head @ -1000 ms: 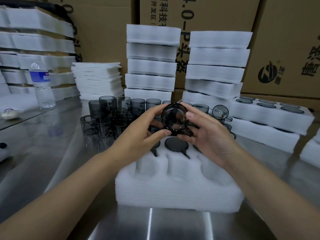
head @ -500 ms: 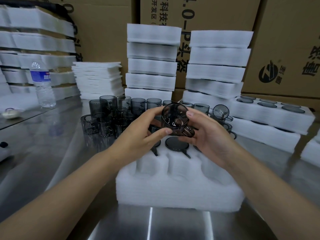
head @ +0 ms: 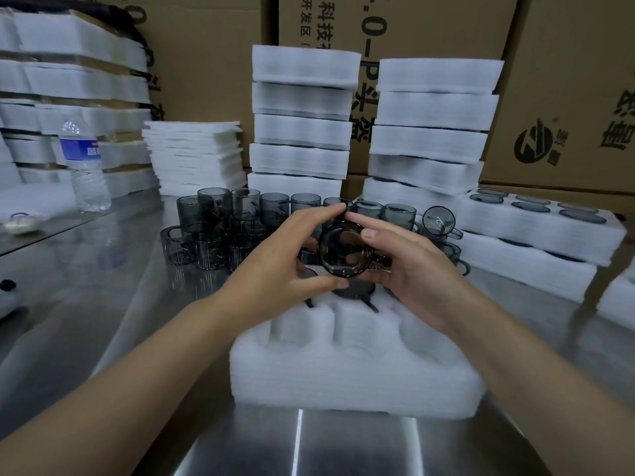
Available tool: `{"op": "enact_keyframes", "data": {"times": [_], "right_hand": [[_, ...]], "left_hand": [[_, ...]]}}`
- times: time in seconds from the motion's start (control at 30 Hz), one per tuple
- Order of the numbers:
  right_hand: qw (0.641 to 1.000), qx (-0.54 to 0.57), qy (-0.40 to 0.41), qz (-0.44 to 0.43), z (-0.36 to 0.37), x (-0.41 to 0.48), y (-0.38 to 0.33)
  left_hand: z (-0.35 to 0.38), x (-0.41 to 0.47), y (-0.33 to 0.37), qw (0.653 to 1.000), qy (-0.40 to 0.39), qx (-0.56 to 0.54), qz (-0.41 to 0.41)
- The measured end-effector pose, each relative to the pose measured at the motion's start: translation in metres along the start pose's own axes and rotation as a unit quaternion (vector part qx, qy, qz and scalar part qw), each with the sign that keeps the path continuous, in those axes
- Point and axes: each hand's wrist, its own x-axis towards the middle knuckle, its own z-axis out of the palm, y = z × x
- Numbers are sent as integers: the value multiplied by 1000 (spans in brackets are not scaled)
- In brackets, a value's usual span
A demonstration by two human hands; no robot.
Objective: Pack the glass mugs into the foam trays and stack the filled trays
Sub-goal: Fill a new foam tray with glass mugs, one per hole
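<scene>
A smoky grey glass mug [head: 344, 250] is held tilted, mouth toward me, above the far row of a white foam tray [head: 354, 369]. My left hand [head: 281, 269] grips its left side with thumb below and fingers above. My right hand [head: 409, 269] grips its right side, thumb on the rim. Dark mugs sit in the tray's far pockets, one of them [head: 357, 290] just under the held mug; the near pockets show only foam. Several loose mugs [head: 220, 228] stand behind on the steel table [head: 103, 304].
Two tall stacks of foam trays [head: 302, 121] [head: 433, 128] rise behind the mugs. Filled trays [head: 539, 231] are stacked at the right. Thin foam sheets [head: 196, 156] and a water bottle [head: 86, 170] stand at the left. Cardboard boxes [head: 567, 80] line the back.
The held mug has turned between my hands and dropped slightly toward the tray. My left fingers have shifted over its top.
</scene>
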Motion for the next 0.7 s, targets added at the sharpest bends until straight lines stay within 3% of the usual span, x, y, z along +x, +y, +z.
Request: {"op": "enact_keyframes", "data": {"times": [0.37, 0.57, 0.7], "right_hand": [[998, -56, 27, -20, 8, -2, -1], [971, -162, 171, -41, 16, -2, -1], [971, -154, 171, -59, 30, -7, -1]], "left_hand": [[-2, 0, -3, 999, 3, 21, 47], [0, 0, -1, 993, 108, 32, -28], [-4, 1, 2, 985, 147, 87, -36]]}}
